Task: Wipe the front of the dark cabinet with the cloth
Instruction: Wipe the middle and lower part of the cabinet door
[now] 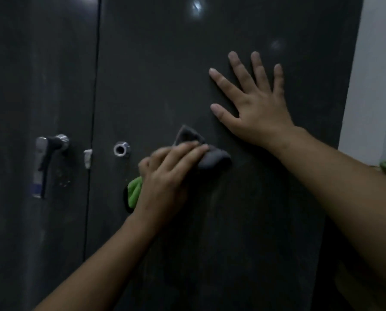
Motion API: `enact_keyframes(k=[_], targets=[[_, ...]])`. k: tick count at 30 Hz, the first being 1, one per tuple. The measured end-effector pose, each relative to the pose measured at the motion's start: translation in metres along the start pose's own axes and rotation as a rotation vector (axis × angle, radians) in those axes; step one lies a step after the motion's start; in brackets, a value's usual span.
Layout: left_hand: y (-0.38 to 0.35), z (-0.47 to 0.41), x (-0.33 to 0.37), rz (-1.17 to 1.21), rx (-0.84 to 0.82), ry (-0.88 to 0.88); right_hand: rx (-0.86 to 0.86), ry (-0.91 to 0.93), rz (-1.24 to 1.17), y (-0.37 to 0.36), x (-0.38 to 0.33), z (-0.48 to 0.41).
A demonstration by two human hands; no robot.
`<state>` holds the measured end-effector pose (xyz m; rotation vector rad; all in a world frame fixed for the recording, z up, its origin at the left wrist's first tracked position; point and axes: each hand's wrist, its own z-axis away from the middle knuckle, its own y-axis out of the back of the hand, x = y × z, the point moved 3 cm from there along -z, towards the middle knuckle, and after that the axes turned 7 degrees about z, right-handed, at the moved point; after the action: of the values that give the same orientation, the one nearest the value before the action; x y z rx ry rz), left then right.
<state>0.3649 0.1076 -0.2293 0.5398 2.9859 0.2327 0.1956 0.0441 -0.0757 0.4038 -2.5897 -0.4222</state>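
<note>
Both hands met the glossy dark cabinet front (232,221): my left hand (167,173) pressed the crumpled grey-and-green cloth (212,157) against it with flat fingers, and my right hand (254,102) lay open, fingers spread.

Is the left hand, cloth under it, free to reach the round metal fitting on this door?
Probably yes: the round metal fitting sits just left of the left hand and cloth, on the same cabinet door, nothing between.

Left hand (165,178) on cloth (212,158) against cabinet (187,63), right hand (257,108) flat above right, handle (46,158) at left
</note>
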Motion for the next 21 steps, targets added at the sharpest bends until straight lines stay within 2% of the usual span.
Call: enact_keyframes(k=[3,5,7,12,18,21], targets=[[0.024,-0.056,-0.025,-0.021,0.165,0.142,-0.047,-0.027,-0.001,-0.001,-0.001,0.000],[0.035,-0.083,-0.039,-0.002,0.226,0.261,-0.067,-0.029,-0.003,0.000,-0.002,0.000],[0.035,-0.090,-0.043,0.000,0.253,0.310,-0.077,-0.028,-0.003,0.001,-0.003,0.001],[0.020,-0.036,-0.030,-0.044,0.160,0.215,-0.108,-0.046,-0.006,-0.001,-0.009,0.003],[0.020,0.058,-0.037,-0.081,0.104,0.263,-0.114,-0.082,-0.002,-0.008,-0.032,0.011],[0.033,0.081,-0.052,-0.125,0.123,0.290,-0.114,-0.035,0.025,-0.008,-0.034,0.014]])
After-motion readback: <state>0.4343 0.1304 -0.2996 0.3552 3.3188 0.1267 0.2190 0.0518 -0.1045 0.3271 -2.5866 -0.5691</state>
